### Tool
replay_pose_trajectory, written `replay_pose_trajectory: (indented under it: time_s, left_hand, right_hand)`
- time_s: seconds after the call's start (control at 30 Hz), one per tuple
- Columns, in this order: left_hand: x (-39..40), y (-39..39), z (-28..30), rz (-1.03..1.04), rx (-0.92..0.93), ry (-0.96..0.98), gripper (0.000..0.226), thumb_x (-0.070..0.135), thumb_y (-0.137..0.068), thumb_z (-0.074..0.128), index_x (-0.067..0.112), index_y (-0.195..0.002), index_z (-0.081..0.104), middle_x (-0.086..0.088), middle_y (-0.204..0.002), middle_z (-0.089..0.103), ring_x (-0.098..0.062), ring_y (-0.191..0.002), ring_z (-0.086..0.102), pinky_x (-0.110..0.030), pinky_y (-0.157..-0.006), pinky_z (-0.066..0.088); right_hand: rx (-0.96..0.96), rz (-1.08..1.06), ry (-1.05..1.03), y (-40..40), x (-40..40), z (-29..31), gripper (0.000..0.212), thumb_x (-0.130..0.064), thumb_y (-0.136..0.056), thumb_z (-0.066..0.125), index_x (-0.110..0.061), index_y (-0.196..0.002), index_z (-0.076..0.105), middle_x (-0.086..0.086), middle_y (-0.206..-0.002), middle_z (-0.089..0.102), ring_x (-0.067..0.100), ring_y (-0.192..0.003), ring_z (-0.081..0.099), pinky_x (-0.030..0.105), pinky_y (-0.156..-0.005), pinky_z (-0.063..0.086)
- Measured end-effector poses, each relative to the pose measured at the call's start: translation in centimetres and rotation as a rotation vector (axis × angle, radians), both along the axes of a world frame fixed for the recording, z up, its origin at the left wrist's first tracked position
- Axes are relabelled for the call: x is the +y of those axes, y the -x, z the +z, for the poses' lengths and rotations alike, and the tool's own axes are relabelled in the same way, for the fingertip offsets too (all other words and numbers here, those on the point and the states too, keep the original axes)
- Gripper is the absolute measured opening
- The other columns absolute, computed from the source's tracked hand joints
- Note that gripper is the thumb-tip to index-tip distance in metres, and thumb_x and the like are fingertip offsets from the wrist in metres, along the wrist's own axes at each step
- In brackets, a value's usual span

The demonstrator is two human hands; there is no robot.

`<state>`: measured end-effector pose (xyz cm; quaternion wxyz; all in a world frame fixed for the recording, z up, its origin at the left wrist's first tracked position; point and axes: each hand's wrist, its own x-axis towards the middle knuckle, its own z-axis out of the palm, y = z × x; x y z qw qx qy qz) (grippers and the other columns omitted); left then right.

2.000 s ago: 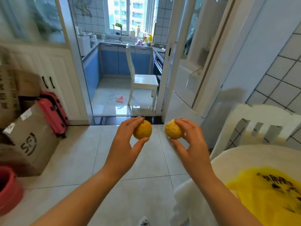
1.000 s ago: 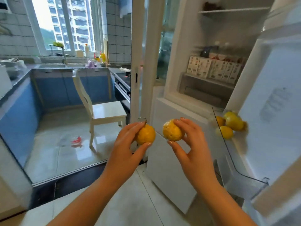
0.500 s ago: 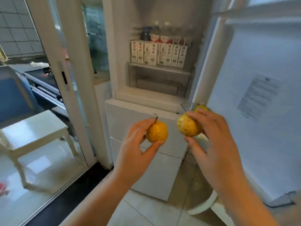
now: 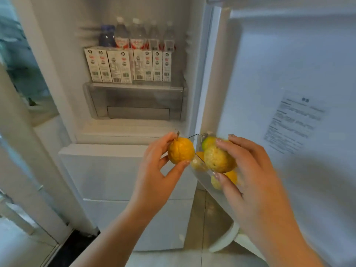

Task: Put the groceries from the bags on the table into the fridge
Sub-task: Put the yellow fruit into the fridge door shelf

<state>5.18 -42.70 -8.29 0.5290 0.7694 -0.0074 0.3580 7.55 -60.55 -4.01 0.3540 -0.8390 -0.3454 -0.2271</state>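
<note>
Each hand pinches one yellow fruit: left hand (image 4: 154,176), right hand (image 4: 256,182) at frame centre. Lower the right fruit (image 4: 218,158) gently into the door bin (image 4: 204,182), avoiding fruit already there.

Home kitchen area. Tall white household fridge (image 4: 134,54) stands open: row of small white drink cartons (image 4: 127,66) at the front edge of its inner shelf, clear plastic water bottles with red labels (image 4: 137,35) behind them, translucent crisper drawer (image 4: 134,101) below. Clear door bin (image 4: 207,174) on the open white fridge door (image 4: 289,64) holds loose yellow-orange fruit (image 4: 232,177). Pale tiled floor (image 4: 173,257).
</note>
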Motion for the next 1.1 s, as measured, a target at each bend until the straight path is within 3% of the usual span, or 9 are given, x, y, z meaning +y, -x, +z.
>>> replay_pose_trajectory:
  time_s: [0.2,0.3,0.43,0.53,0.6,0.7,0.8,0.93,1.1]
  left_hand:
    - [1.7,-5.2,-0.3,-0.228,0.007,-0.07,0.054,0.032,-0.074,0.067,0.047,-0.12,0.043,0.02,-0.121,0.052,0.0,-0.115,0.052,-0.012,-0.088,0.045]
    - [2.9,-7.4,0.3,-0.341,0.027,-0.135,0.052,0.037,-0.074,0.067,0.049,-0.119,0.043,0.024,-0.12,0.051,0.002,-0.115,0.05,-0.013,-0.091,0.045]
    - [4.1,-10.3,0.5,-0.457,-0.02,-0.278,0.051,0.038,-0.078,0.069,0.043,-0.124,0.046,0.029,-0.12,0.049,0.003,-0.117,0.048,-0.016,-0.095,0.044]
    - [4.3,-11.8,-0.1,-0.538,-0.046,-0.375,0.053,0.037,-0.079,0.071,0.034,-0.127,0.05,0.021,-0.123,0.052,0.001,-0.118,0.048,-0.022,-0.098,0.044]
    - [4.3,-12.4,-0.6,-0.594,-0.068,-0.429,0.054,0.042,-0.078,0.068,0.033,-0.128,0.05,0.019,-0.125,0.051,0.004,-0.118,0.047,-0.017,-0.099,0.04]
    - [4.5,-13.0,-0.8,-0.632,-0.107,-0.504,0.053,0.048,-0.079,0.06,0.033,-0.129,0.049,0.019,-0.128,0.046,0.011,-0.12,0.04,-0.006,-0.099,0.031]
    - [4.7,-13.3,-0.9,-0.652,-0.166,-0.561,0.05,0.047,-0.081,0.058,0.03,-0.128,0.05,0.016,-0.127,0.045,0.01,-0.117,0.04,-0.004,-0.097,0.03]
    - [4.8,-13.8,-1.1,-0.698,-0.19,-0.552,0.045,0.045,-0.084,0.057,0.03,-0.126,0.053,0.018,-0.126,0.048,0.003,-0.116,0.046,-0.01,-0.097,0.037]
    - [4.6,-14.2,-1.6,-0.696,-0.282,-0.62,0.041,0.039,-0.088,0.056,0.022,-0.125,0.058,0.005,-0.128,0.054,-0.015,-0.118,0.049,-0.023,-0.101,0.036]
  right_hand:
    - [0.001,-0.231,-0.024,-1.4,0.7,-0.9,0.063,-0.013,-0.076,0.072,-0.044,-0.125,0.047,-0.014,-0.131,0.041,-0.021,-0.113,0.031,-0.001,-0.089,0.029]
    - [-0.018,-0.387,-0.043,-1.5,1.3,-1.2,0.062,-0.017,-0.076,0.071,-0.045,-0.125,0.045,-0.017,-0.13,0.04,-0.023,-0.11,0.031,0.004,-0.08,0.034]
    - [0.006,-0.587,-0.027,-1.8,1.7,-1.7,0.057,-0.019,-0.076,0.072,-0.038,-0.125,0.051,-0.02,-0.127,0.039,-0.011,-0.11,0.033,0.008,-0.083,0.027]
    - [0.045,-0.697,-0.004,-1.6,1.8,-2.0,0.055,-0.02,-0.075,0.071,-0.033,-0.126,0.054,-0.016,-0.126,0.043,-0.003,-0.111,0.039,0.013,-0.08,0.03]
    - [0.097,-0.759,0.007,-1.4,1.9,-2.2,0.057,-0.02,-0.074,0.072,-0.034,-0.126,0.054,-0.017,-0.123,0.043,0.004,-0.11,0.043,0.021,-0.08,0.034]
    - [0.18,-0.804,0.018,-1.4,2.1,-2.2,0.06,-0.022,-0.075,0.074,-0.035,-0.128,0.051,-0.021,-0.118,0.041,0.008,-0.111,0.046,0.023,-0.083,0.034]
    - [0.28,-0.832,0.046,-1.5,2.3,-2.0,0.062,-0.026,-0.076,0.073,-0.038,-0.131,0.046,-0.022,-0.116,0.04,0.007,-0.112,0.046,0.022,-0.084,0.033]
    - [0.401,-0.832,0.1,-1.8,2.6,-1.9,0.057,-0.031,-0.078,0.071,-0.04,-0.128,0.045,-0.024,-0.118,0.046,0.004,-0.111,0.046,0.022,-0.084,0.034]
    - [0.404,-0.846,0.126,-2.5,2.4,-2.0,0.056,-0.032,-0.079,0.07,-0.04,-0.13,0.048,-0.015,-0.125,0.043,0.006,-0.106,0.047,0.023,-0.083,0.038]
